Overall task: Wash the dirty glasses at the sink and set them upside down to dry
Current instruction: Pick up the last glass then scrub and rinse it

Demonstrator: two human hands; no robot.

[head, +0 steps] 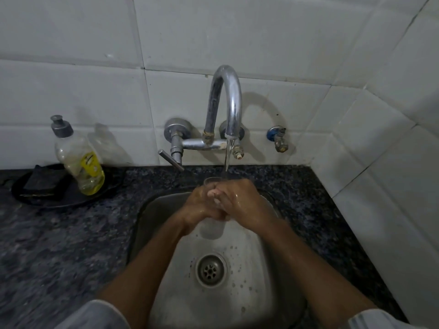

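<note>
A clear drinking glass (212,230) is held over the steel sink (251,288), mouth toward the wall, its rim (212,179) just under the running stream from the chrome tap (226,100). My left hand (202,206) and my right hand (240,201) are both wrapped around the glass's middle, fingers overlapping and wet. Most of the glass's body is hidden by the hands; only its base and rim show.
A dish-soap bottle (79,160) with yellow liquid leans on a dark round plate (33,198) holding a black scrub pad (44,180), on the speckled granite counter (66,245) at left. The drain (211,270) lies below the hands. White tiled walls close the back and right.
</note>
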